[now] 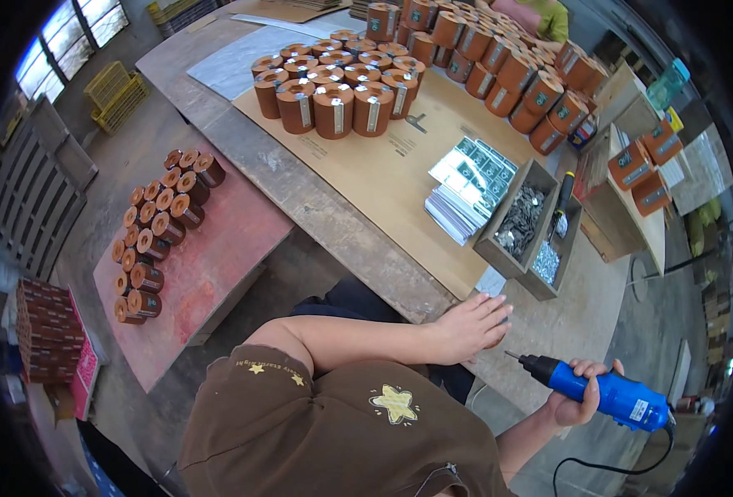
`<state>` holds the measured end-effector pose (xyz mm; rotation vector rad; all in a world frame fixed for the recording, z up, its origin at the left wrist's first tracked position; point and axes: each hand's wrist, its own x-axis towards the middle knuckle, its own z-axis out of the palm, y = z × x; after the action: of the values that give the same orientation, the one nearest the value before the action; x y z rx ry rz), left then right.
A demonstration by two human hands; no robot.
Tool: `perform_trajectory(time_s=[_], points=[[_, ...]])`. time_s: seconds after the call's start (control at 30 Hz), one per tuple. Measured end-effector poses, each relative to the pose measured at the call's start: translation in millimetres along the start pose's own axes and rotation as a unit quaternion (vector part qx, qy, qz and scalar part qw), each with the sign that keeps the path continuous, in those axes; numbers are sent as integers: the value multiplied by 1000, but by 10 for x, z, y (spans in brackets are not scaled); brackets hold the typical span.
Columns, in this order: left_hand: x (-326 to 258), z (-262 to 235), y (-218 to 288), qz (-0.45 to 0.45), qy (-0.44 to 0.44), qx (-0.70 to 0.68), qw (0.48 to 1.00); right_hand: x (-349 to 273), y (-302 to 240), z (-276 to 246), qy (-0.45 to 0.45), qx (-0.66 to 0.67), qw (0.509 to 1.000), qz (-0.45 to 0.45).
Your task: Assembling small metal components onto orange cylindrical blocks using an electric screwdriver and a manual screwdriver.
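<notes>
My right hand (583, 398) is wrapped round a blue corded electric screwdriver (611, 396). Its black nose and thin bit point left, toward my left hand (470, 329). That hand rests at the near edge of the table (549, 340) with fingers stretched out; what may lie beneath the palm is hidden. Beyond it stands a wooden box with two compartments: one holds dark grey metal pieces (522, 219), the other small silvery screws (546, 262). A yellow-and-black handled tool (564, 195) leans in the screw compartment. Left of the box sits a stack of printed label sheets (470, 186).
Brown-orange cylinders (333, 108) stand grouped on cardboard (342, 174), with a larger stacked pile (499, 66) behind. More cylinders (163, 224) are on a low reddish table (205, 265) at left. A co-worker's sleeve (555, 21) shows at the back. The screwdriver's cord (615, 470) hangs at right.
</notes>
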<state>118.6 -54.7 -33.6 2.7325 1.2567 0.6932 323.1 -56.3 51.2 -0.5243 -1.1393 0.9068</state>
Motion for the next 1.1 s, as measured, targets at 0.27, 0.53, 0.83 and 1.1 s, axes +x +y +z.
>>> perform_trajectory(time_s=[0.27, 0.53, 0.83, 1.1], points=[[-16, 234, -96, 32, 96, 9, 995, -71, -43, -131, 9, -34, 999, 1], [-251, 3, -215, -5, 122, -101, 987, -68, -46, -195, 54, -84, 995, 2], [-328, -210, -491, -41, 92, -315, 944, 247, 546, -343, 134, 18, 977, 164], [-522, -1810, -1999, -176, 358, -120, 909, 94, 1305, -642, 273, 76, 912, 297]])
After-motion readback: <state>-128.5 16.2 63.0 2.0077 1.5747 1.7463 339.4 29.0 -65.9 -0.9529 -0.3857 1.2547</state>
